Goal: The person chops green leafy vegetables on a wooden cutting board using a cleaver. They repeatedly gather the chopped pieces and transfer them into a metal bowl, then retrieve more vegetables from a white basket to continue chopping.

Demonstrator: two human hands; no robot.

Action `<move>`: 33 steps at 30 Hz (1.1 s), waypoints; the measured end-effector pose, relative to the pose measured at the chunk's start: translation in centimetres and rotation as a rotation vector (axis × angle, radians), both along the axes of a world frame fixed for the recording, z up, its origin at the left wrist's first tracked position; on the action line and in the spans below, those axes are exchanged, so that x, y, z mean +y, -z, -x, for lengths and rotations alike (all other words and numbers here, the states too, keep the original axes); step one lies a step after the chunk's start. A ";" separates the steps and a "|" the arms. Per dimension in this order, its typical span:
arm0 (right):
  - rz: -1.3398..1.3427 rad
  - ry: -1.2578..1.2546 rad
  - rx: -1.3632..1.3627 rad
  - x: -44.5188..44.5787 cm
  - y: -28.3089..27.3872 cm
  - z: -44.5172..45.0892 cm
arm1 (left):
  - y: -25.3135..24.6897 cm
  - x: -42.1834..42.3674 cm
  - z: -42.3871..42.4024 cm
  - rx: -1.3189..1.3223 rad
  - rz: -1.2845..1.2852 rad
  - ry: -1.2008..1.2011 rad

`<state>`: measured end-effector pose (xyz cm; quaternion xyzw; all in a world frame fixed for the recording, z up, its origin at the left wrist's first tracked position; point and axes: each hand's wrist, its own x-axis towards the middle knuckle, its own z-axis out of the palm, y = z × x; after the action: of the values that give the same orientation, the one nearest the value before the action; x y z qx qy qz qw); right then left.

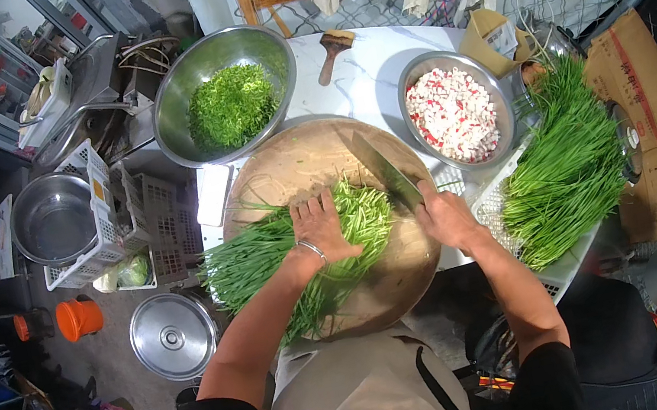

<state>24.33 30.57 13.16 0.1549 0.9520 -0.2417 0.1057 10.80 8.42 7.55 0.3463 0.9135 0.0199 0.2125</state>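
Observation:
My left hand (pixel 321 229), with a metal bangle at the wrist, lies over a thick bunch of garlic chives (pixel 258 253) and presses it down. The bunch rests on a round wooden chopping block (pixel 318 147), green tips to the left and paler stem ends to the right. In my right hand (pixel 444 217) is the handle of a large kitchen knife (pixel 387 171). Its blade slants away to the upper left over the block, right of the stem ends. Behind the block, a steel bowl (pixel 165 131) holds chopped greens (pixel 232 106). Another steel bowl (pixel 510 133) holds diced red-and-white pieces (pixel 452 116).
More chives (pixel 560 171) are heaped in a white plastic basket (pixel 493 222) at the right. A wooden-handled brush (pixel 334 56) lies on the table (pixel 316 95). Crates (pixel 105 211) and a steel lid (pixel 172 336) stand left. A person (pixel 606 321) is at the lower right.

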 end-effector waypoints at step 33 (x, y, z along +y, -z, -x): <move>-0.035 0.028 -0.022 -2.5 3.1 -1.5 | -1.3 1.3 0.3 -0.149 0.133 0.007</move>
<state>25.83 28.05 10.08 0.1725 0.9526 -0.2249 0.1103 10.45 9.67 8.82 0.3323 0.8932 -0.0158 0.3026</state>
